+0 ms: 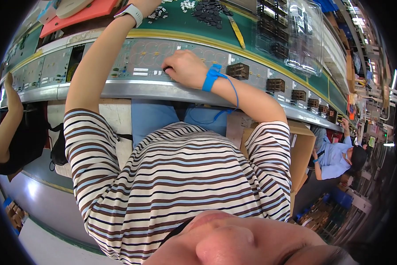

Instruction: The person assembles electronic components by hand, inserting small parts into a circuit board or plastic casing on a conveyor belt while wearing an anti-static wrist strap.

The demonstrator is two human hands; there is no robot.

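Note:
My right hand (186, 68), with a blue grounding strap (212, 76) on its wrist, rests on a pale circuit board (150, 57) on the metal conveyor rail (132, 88). Its fingers are curled, and the fingertips pinch a small dark part (166, 69) against the board. My left arm stretches up across the green bench (172, 22), a white watch (131, 12) on its wrist. Only the heel of my left hand (147, 3) shows; its fingers are cut off by the top edge, near several small black parts (209, 11).
More boards carrying dark square components (239, 70) line the conveyor to the right. A yellow-handled tool (237, 32), clear plastic trays (297, 37) and a red tray (86, 13) lie on the bench. A cardboard box (302, 145) stands at my right. Other people sit at the far left (6, 123) and right (339, 157).

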